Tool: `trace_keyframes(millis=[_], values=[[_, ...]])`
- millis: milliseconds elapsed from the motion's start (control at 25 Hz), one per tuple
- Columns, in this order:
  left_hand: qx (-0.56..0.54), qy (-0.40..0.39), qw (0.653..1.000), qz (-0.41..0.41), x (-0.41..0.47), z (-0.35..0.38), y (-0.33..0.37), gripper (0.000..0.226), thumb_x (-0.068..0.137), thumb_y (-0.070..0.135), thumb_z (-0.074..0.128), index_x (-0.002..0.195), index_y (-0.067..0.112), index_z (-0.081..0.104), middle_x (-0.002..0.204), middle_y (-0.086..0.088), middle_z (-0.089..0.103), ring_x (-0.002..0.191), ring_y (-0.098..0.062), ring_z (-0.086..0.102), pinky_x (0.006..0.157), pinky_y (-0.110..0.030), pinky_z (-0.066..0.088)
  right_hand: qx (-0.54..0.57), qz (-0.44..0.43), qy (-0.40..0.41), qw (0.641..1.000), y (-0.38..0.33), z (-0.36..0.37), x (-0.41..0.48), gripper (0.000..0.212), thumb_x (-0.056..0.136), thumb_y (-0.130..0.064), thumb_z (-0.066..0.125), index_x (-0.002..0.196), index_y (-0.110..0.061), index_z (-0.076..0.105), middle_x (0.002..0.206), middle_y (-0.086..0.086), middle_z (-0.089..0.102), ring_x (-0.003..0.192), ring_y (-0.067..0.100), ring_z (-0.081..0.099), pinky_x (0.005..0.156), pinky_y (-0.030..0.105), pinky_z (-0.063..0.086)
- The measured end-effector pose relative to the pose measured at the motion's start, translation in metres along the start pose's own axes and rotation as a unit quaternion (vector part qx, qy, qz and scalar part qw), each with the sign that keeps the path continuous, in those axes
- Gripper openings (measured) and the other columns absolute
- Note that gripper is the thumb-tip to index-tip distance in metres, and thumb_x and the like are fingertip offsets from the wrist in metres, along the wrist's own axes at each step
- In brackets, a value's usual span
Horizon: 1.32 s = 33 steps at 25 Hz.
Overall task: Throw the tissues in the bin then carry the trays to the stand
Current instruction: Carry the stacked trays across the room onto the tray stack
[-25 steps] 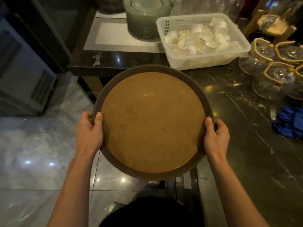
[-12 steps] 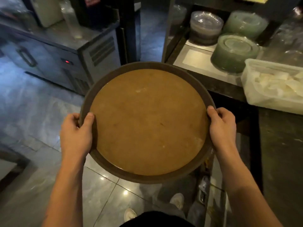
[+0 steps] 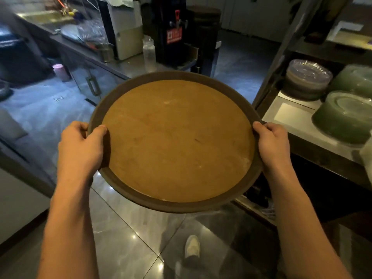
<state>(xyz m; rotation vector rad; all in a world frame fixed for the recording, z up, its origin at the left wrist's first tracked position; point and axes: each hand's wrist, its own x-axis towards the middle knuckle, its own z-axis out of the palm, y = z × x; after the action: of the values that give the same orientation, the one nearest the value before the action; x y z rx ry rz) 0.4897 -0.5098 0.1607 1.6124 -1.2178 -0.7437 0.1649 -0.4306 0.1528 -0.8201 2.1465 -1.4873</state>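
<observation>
A round brown tray (image 3: pixel 175 141) with a darker raised rim fills the middle of the view, held level in the air above the tiled floor. My left hand (image 3: pixel 80 147) grips its left rim, thumb over the top. My right hand (image 3: pixel 271 144) grips the right rim the same way. Nothing lies on the tray. No tissues or bin are in sight.
A shelf rack (image 3: pixel 302 125) at the right holds stacks of glass plates (image 3: pixel 308 79) and green dishes (image 3: pixel 346 115). A steel counter (image 3: pixel 96 63) runs along the left, with a black dispenser (image 3: pixel 171 31) and a bottle (image 3: pixel 149 54) behind the tray. Glossy floor tiles (image 3: pixel 130 228) lie below.
The view has swung left, away from the dark marble counter and white basket, toward the steel counter and dispenser. Both hands keep the same grip on the tray.
</observation>
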Motion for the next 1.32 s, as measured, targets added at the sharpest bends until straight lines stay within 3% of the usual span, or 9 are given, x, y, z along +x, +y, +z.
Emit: trace_keyframes(millis=[200,320,440,720,920,1000,1160,1240,1320], values=[[-0.037,0.011,0.999,0.001,0.068,0.052,0.044,0.021,0.078,0.033,0.064,0.069,0.022,0.049,0.065,-0.004,0.049,0.06,-0.022,0.046,0.056,-0.034,0.04,0.028,-0.009,0.003,1.0,-0.037,0.031,0.09,0.041,0.091,-0.041,0.053,0.099,-0.004,0.067,0.097,0.019,0.068,0.088,0.031,0.066,0.087,0.054,0.051],[-0.031,0.01,0.999,0.002,0.101,0.088,0.072,0.02,0.079,0.029,0.066,0.07,0.02,0.051,0.066,-0.005,0.052,0.06,-0.021,0.048,0.059,-0.036,0.042,0.034,-0.024,0.007,0.999,-0.06,0.039,0.144,0.039,0.094,-0.038,0.052,0.1,-0.002,0.066,0.098,0.018,0.068,0.087,0.029,0.064,0.08,0.045,0.051],[-0.044,0.013,0.999,0.005,0.14,0.124,0.099,0.017,0.08,0.027,0.069,0.08,0.016,0.056,0.072,-0.006,0.057,0.064,-0.022,0.054,0.057,-0.033,0.044,0.031,-0.048,0.003,0.998,-0.082,0.046,0.204,0.038,0.096,-0.036,0.051,0.098,-0.001,0.065,0.087,0.015,0.063,0.075,0.022,0.057,0.062,0.032,0.042],[-0.064,0.01,0.998,0.001,0.22,0.196,0.135,0.03,0.082,0.028,0.068,0.105,0.01,0.059,0.095,-0.011,0.066,0.088,-0.029,0.063,0.074,-0.044,0.051,0.001,-0.058,-0.011,0.998,-0.108,0.074,0.304,0.031,0.095,-0.035,0.054,0.09,-0.005,0.06,0.074,0.01,0.053,0.07,0.023,0.052,0.057,0.031,0.036],[-0.064,-0.025,0.997,0.023,0.301,0.261,0.139,0.027,0.081,0.027,0.069,0.1,0.011,0.058,0.088,-0.011,0.064,0.084,-0.03,0.063,0.075,-0.043,0.052,-0.018,-0.037,0.028,0.999,-0.113,0.116,0.373,0.041,0.089,-0.031,0.06,0.1,0.008,0.06,0.083,0.022,0.057,0.073,0.031,0.054,0.064,0.037,0.042],[-0.074,-0.044,0.996,0.031,0.337,0.285,0.143,0.028,0.08,0.028,0.069,0.099,0.01,0.058,0.085,-0.013,0.063,0.079,-0.03,0.062,0.073,-0.044,0.052,-0.022,-0.025,0.046,0.998,-0.122,0.134,0.398,0.041,0.089,-0.031,0.06,0.102,0.008,0.061,0.091,0.028,0.063,0.083,0.04,0.06,0.071,0.044,0.048],[-0.094,-0.098,0.99,0.048,0.428,0.34,0.162,0.018,0.083,0.023,0.068,0.089,0.013,0.054,0.067,-0.002,0.05,0.059,-0.016,0.049,0.053,-0.03,0.038,-0.023,0.019,0.082,0.996,-0.148,0.181,0.454,0.039,0.091,-0.03,0.06,0.108,0.005,0.062,0.107,0.028,0.064,0.101,0.041,0.061,0.078,0.047,0.048],[-0.105,-0.12,0.986,0.041,0.469,0.368,0.173,0.017,0.085,0.021,0.067,0.091,0.015,0.053,0.066,0.001,0.046,0.057,-0.012,0.046,0.05,-0.026,0.033,-0.019,0.029,0.106,0.994,-0.16,0.201,0.482,0.041,0.09,-0.032,0.06,0.106,0.006,0.061,0.107,0.029,0.064,0.1,0.041,0.061,0.086,0.052,0.048],[-0.102,-0.141,0.984,0.039,0.497,0.388,0.178,0.018,0.085,0.022,0.067,0.095,0.015,0.053,0.07,-0.001,0.05,0.063,-0.016,0.051,0.054,-0.029,0.039,-0.027,0.035,0.118,0.992,-0.17,0.215,0.502,0.042,0.089,-0.033,0.06,0.106,0.006,0.062,0.107,0.028,0.064,0.099,0.041,0.061,0.087,0.054,0.048]])
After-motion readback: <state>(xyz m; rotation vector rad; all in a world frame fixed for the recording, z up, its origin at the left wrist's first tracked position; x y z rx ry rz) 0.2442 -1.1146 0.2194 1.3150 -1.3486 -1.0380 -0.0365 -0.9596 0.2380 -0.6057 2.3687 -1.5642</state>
